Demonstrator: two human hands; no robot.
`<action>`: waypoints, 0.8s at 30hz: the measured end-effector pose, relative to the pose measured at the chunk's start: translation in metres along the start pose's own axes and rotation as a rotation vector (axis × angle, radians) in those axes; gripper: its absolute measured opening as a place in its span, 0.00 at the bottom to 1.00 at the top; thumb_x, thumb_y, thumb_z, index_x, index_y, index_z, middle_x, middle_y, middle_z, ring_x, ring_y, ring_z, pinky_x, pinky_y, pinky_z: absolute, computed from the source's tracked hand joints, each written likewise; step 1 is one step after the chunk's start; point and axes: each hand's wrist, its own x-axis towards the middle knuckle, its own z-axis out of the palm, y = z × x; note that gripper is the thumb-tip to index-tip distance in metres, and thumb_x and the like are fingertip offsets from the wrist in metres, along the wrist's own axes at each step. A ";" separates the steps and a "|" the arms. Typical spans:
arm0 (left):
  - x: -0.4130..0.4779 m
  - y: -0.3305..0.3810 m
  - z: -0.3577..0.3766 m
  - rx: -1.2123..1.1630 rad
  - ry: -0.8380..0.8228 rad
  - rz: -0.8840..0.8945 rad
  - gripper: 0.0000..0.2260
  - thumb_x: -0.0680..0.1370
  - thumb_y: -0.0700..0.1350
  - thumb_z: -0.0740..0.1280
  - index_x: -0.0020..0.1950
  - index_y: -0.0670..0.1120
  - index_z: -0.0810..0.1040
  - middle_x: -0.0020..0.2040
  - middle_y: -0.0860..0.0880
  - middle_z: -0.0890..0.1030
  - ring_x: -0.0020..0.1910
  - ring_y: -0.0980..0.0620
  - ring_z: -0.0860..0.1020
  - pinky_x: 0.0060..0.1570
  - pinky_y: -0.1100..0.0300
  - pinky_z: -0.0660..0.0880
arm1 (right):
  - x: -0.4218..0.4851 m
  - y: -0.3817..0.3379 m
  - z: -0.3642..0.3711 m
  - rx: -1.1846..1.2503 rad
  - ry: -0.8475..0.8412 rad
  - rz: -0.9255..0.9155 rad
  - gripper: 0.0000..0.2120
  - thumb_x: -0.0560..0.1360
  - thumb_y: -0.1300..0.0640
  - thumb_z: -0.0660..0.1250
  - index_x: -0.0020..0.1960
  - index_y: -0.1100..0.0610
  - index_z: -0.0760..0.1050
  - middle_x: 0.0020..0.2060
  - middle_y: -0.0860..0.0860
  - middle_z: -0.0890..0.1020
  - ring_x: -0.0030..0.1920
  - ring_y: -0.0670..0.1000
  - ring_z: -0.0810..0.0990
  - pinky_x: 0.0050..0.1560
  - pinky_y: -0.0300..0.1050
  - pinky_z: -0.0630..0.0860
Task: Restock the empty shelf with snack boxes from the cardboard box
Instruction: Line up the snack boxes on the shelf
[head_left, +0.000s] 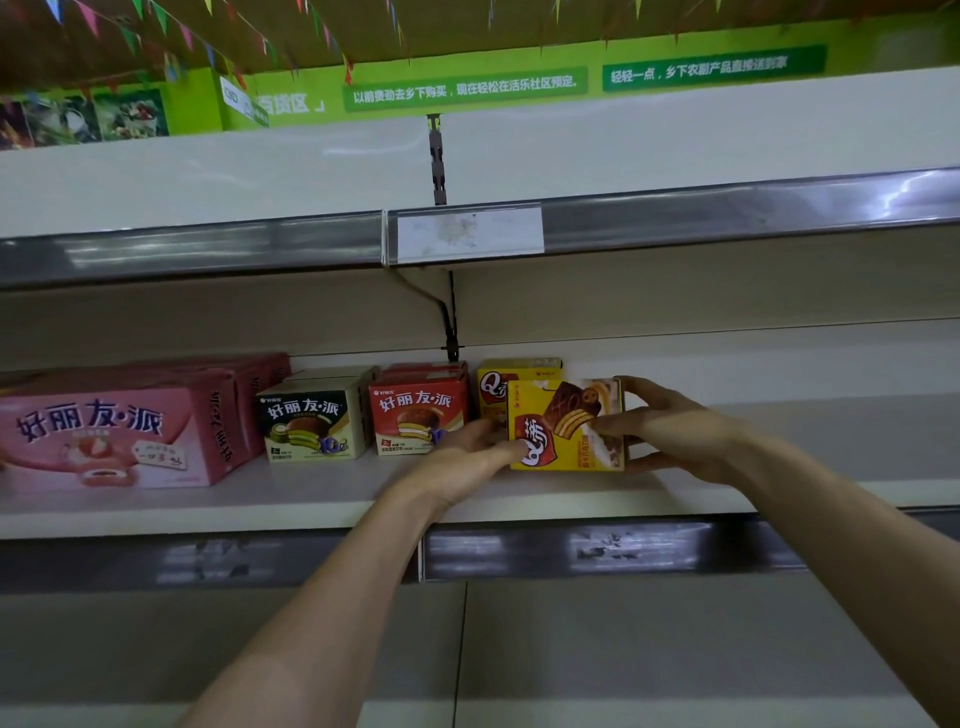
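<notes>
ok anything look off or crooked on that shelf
The front yellow box held between the left hand and right hand is rotated: its print runs sideways, unlike the upright yellow box behind. Other boxes look tidy.

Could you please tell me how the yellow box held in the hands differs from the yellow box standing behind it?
The front yellow box is turned sideways, its logo reading rotated; the rear yellow box stands upright. The front one is gripped between the left hand and right hand; the rear one rests untouched on the shelf. The front one shows fully, the rear only partly. Both look like the same product.
</notes>
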 end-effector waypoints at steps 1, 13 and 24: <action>0.001 -0.001 0.000 -0.008 -0.006 -0.001 0.09 0.77 0.51 0.70 0.56 0.57 0.75 0.62 0.53 0.80 0.59 0.55 0.77 0.65 0.57 0.70 | 0.001 0.001 0.002 0.022 -0.006 -0.007 0.31 0.75 0.59 0.70 0.73 0.48 0.62 0.48 0.52 0.85 0.51 0.51 0.83 0.47 0.49 0.81; 0.001 -0.003 -0.005 -0.067 0.085 -0.007 0.23 0.66 0.57 0.75 0.60 0.57 0.76 0.60 0.53 0.80 0.58 0.52 0.77 0.66 0.51 0.71 | 0.004 -0.004 0.015 0.150 -0.070 -0.042 0.29 0.75 0.62 0.69 0.72 0.50 0.63 0.52 0.53 0.83 0.51 0.53 0.83 0.46 0.48 0.81; -0.003 0.006 -0.014 -0.457 0.076 -0.067 0.28 0.72 0.70 0.55 0.51 0.51 0.82 0.46 0.44 0.84 0.39 0.47 0.79 0.50 0.51 0.70 | 0.005 0.018 0.038 -0.393 0.253 -0.705 0.31 0.69 0.64 0.75 0.66 0.49 0.66 0.63 0.49 0.69 0.57 0.51 0.76 0.50 0.42 0.78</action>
